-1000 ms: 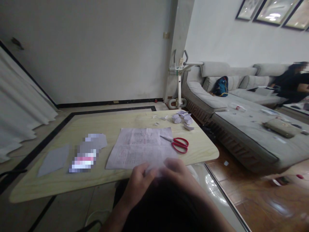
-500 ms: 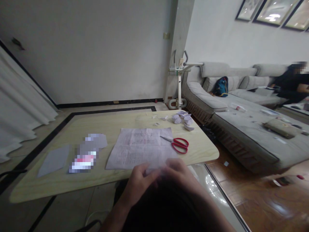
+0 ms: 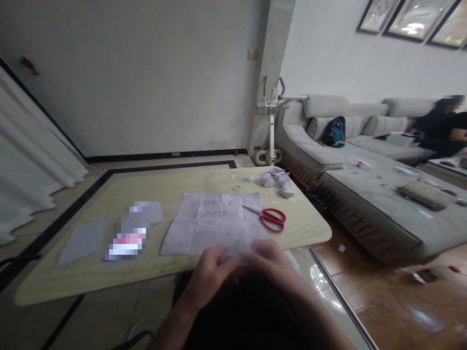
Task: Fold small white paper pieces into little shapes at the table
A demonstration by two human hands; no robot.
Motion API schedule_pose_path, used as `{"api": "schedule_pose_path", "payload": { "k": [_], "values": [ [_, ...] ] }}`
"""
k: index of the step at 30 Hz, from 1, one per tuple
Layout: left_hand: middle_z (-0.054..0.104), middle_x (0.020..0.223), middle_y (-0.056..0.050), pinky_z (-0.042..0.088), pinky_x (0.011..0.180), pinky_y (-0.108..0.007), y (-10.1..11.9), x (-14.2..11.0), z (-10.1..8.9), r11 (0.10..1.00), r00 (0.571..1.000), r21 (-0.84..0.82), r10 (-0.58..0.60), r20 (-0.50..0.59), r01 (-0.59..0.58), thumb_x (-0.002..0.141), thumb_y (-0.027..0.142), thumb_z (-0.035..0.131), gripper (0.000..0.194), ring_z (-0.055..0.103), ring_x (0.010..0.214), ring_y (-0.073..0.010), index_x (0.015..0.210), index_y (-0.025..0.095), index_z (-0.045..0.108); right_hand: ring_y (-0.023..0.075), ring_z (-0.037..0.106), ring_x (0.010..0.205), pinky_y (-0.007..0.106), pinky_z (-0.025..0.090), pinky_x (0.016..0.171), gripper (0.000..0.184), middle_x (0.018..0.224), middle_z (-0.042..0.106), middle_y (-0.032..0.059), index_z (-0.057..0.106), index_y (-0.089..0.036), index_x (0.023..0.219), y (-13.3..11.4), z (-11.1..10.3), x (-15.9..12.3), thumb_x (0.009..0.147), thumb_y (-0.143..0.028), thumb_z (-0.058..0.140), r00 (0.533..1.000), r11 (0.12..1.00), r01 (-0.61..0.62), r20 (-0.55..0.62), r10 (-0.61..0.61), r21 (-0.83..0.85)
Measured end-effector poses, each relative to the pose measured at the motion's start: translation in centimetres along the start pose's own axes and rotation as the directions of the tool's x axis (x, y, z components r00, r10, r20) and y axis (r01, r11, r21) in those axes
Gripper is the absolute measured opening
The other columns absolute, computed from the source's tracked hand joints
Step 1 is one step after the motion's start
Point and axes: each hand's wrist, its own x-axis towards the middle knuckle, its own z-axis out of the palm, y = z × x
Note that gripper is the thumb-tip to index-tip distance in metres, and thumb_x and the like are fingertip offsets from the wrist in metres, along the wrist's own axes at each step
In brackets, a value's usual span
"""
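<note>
Between my two hands, at the near edge of the table, is a small piece of white paper (image 3: 236, 249), blurred, its exact shape hard to make out. My left hand (image 3: 213, 267) is closed on its left side, thumb on top. On its right side my right hand (image 3: 269, 257) pinches it, fingers bent and partly smeared. Just beyond them a large creased sheet with printed tables (image 3: 215, 218) lies flat. Scissors with red handles (image 3: 273, 219) rest partly on that sheet's right edge, blades pointing left.
Several folded white paper shapes (image 3: 284, 182) and scraps (image 3: 248, 179) sit at the table's (image 3: 306, 218) far right. To the left lie a blank sheet (image 3: 83, 240) and a pixelated item (image 3: 126, 243). A grey sofa (image 3: 372, 214) stands right, with a seated person (image 3: 441, 126).
The white paper between my hands shows more clearly and stands slightly higher above my fingers. My hands stay in nearly the same place; the things on the table have not moved.
</note>
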Motion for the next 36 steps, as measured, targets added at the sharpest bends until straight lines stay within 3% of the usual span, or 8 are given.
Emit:
{"api": "schedule_pose_path", "payload": {
  "k": [12, 19, 23, 29, 33, 36],
  "values": [
    [0.069, 0.064, -0.003, 0.047, 0.051, -0.022, -0.4, 0.1, -0.1, 0.997, 0.998, -0.083, 0.002, 0.062, 0.003, 0.083, 0.029, 0.063, 0.019, 0.062, 0.054, -0.0129, 0.077, 0.013, 0.069, 0.0159, 0.056, 0.066, 0.025, 0.041, 0.058, 0.041, 0.069, 0.062, 0.0021, 0.063, -0.014, 0.073, 0.5, -0.4, 0.1, 0.084, -0.053, 0.063, 0.997, 0.998, 0.038, 0.060, -0.040, 0.040],
    [0.067, 0.062, -0.002, 0.048, 0.052, -0.023, 0.2, -0.4, 0.3, 0.998, 0.996, -0.017, -0.052, 0.067, 0.053, 0.078, 0.024, 0.061, 0.013, 0.063, 0.057, -0.0155, 0.075, 0.014, 0.069, 0.0130, 0.049, 0.064, 0.022, 0.036, 0.055, 0.031, 0.068, 0.052, -0.0022, 0.057, -0.016, 0.077, 1.2, 0.0, 0.4, 0.086, -0.045, 0.061, 0.995, 0.995, 0.102, -0.009, -0.102, 0.006],
    [0.067, 0.063, 0.000, 0.048, 0.052, -0.023, 0.2, -0.5, 0.6, 0.998, 0.999, 0.059, -0.034, -0.027, 0.036, 0.078, 0.025, 0.061, 0.012, 0.063, 0.058, -0.0164, 0.077, 0.016, 0.069, 0.0109, 0.041, 0.059, 0.021, 0.032, 0.052, 0.032, 0.062, 0.042, -0.0049, 0.049, -0.017, 0.064, 1.4, 0.3, 0.7, 0.083, -0.039, 0.063, 0.987, 0.990, 0.131, -0.090, -0.135, -0.045],
    [0.064, 0.063, 0.002, 0.045, 0.054, -0.022, 0.2, -0.5, 0.9, 0.971, 0.990, 0.231, 0.097, -0.105, -0.070, 0.079, 0.034, 0.063, 0.017, 0.060, 0.061, -0.0164, 0.074, 0.018, 0.067, 0.0109, 0.041, 0.056, 0.022, 0.033, 0.050, 0.027, 0.060, 0.044, -0.0045, 0.048, -0.018, 0.064, 1.5, 0.7, 1.0, 0.079, -0.034, 0.063, 0.978, 0.993, 0.121, -0.174, -0.117, 0.013],
    [0.066, 0.064, 0.001, 0.046, 0.056, -0.023, 0.7, -0.6, 1.0, 0.968, 0.989, 0.231, 0.122, -0.089, -0.098, 0.085, 0.040, 0.059, 0.024, 0.060, 0.061, -0.0165, 0.075, 0.019, 0.066, 0.0108, 0.039, 0.056, 0.022, 0.031, 0.050, 0.028, 0.060, 0.042, -0.0047, 0.047, -0.018, 0.064, 1.4, 0.7, 0.9, 0.080, -0.035, 0.062, 0.974, 0.989, 0.145, -0.177, -0.143, -0.002],
    [0.069, 0.073, -0.002, 0.049, 0.064, -0.026, -0.1, -0.5, 0.8, 0.973, 0.980, 0.212, 0.124, -0.156, -0.090, 0.088, 0.042, 0.051, 0.030, 0.064, 0.070, -0.0200, 0.077, 0.020, 0.067, 0.0110, 0.038, 0.056, 0.023, 0.030, 0.050, 0.029, 0.060, 0.041, -0.0048, 0.047, -0.018, 0.064, 1.2, 0.7, 0.8, 0.081, -0.037, 0.061, 0.973, 0.990, 0.134, -0.183, -0.138, -0.035]
  ]
}}
